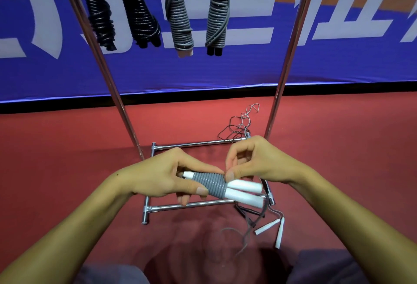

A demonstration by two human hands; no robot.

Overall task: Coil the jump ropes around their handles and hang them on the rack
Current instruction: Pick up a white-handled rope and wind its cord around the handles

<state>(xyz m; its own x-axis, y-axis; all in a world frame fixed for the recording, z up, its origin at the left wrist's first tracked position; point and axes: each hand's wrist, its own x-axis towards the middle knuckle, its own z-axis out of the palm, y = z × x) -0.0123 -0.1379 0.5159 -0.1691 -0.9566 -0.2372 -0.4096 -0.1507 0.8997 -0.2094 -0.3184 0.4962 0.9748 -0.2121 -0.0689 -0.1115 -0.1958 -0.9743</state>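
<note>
Head view: the left hand [171, 175] grips the paired white handles [243, 191], held above the rack's base [191, 204]. The right hand [252, 162] pinches the grey rope [212, 185] at the coil's end. Coiling looks half finished; next, wrap the slack.

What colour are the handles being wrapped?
White handles, wound with grey rope; seen in the head view.
</note>
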